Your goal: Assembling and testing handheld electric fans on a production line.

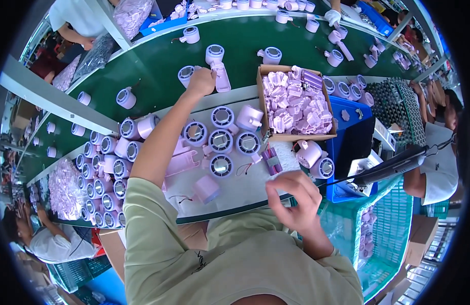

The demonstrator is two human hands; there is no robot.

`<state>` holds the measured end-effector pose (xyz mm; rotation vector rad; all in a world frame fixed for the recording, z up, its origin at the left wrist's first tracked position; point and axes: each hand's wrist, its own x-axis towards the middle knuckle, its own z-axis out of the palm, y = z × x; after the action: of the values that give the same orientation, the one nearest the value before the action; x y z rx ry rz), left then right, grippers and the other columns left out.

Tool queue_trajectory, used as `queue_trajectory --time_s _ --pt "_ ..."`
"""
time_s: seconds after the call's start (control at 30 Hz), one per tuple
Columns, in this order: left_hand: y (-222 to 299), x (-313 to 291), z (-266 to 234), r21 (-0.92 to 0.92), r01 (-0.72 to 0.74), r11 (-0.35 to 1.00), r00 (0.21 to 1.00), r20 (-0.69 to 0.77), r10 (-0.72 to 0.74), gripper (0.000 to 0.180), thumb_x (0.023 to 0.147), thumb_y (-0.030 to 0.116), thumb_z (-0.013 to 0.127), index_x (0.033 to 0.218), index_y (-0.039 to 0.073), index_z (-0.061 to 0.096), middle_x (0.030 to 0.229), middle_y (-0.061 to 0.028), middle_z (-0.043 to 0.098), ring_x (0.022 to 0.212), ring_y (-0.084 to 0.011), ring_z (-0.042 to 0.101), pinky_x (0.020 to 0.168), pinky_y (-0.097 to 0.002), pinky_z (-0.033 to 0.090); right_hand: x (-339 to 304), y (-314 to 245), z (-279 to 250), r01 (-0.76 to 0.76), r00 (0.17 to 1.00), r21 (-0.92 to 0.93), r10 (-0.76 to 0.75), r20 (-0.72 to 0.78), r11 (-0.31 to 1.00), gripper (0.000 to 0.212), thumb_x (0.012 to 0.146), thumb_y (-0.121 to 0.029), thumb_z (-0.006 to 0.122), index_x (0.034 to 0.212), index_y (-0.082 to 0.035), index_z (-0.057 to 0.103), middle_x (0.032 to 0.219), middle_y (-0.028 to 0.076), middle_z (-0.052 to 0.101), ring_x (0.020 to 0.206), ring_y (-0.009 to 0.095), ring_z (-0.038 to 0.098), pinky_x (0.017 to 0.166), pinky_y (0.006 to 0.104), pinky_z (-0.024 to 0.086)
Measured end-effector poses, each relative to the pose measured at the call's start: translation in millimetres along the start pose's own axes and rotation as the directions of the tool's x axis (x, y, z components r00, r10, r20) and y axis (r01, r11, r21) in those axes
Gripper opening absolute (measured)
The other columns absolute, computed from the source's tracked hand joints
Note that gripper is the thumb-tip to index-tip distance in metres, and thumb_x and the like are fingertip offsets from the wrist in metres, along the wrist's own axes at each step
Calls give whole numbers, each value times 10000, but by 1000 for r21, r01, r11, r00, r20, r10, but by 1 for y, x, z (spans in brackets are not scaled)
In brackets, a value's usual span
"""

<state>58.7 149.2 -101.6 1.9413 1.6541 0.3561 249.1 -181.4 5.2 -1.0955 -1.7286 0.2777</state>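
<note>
Handle [223, 80] points bodyward, lengthwise; grasp unclear

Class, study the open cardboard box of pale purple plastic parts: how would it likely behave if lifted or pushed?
The cardboard box would probably feel heavier than plain cardboard, being full of plastic parts. These look loose and heaped, so tilting might spill some. Its thin walls may flex if pushed.

A green conveyor belt [153, 66], lilac housings [206, 189] and co-workers [436, 157] show a factory.
</note>
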Motion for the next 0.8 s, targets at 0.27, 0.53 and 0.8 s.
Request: queue_trajectory --time_s 0.27,0.53,0.8 --pt "17 -65 -14 -108 -668 736 721 -341 604 276 923 223 568 1022 -23 647 938 -232 676 888 -399 648 790 -480 515 190 41 68 274 960 2 -274 -51 962 124 782 -121 687 895 -73 675 863 102 690 801 280 663 684 380 520" --pt "67 -156 -71 -14 -260 965 963 -69 259 247 888 128 655 1093 -10 641 847 -162 670 701 -259 657 653 -349 518 363 294 24 -74 898 -829 398 186 555 386 827 -370 605 1079 -96 708 1124 159 683 1071 319 648 906 440 518" --pt "13 -239 -115 -27 70 997 977 203 -64 310 976 134 581 1263 21 601 1085 -158 678 819 -197 656 662 -251 522 271 587 -325 -244 670 -969 714 -204 -48 392 860 -323 529 1054 -26 696 1153 233 650 1062 398 632 899 486 509"
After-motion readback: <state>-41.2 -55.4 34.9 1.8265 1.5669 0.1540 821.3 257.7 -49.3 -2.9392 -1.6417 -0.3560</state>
